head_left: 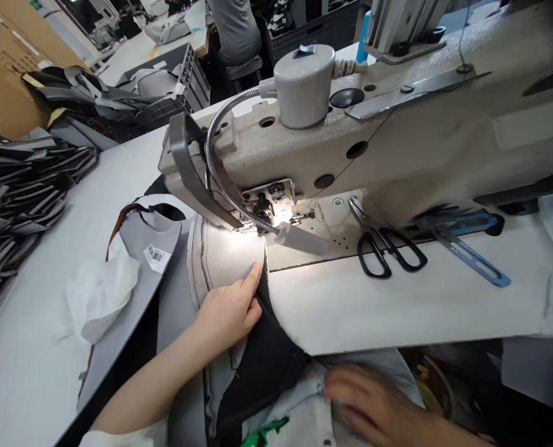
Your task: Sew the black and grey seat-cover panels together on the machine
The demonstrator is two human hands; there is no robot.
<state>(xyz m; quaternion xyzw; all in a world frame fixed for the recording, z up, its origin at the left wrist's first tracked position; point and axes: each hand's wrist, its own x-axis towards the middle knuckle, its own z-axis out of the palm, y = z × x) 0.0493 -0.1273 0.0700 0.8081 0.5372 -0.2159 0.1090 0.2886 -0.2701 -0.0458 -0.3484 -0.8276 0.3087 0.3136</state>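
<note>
At 11 o'clock, a grey crate [197, 82] holds loose fabric pieces [153, 84]. Toward 8 o'clock, the grey panel [234, 253] lies under the sewing machine's [397, 146] lit head; it looks light, soft and pliable, best steadied flat near its edge. The left hand [228, 312] rests a straight index finger on it, any pinch hidden. At 5 o'clock, the right hand [374, 397] is blurred; its grip cannot be told.

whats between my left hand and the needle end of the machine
Only grey fabric, lit from above, lies between your left hand and the needle end; nothing shows resting on that stretch in the head view.
</note>
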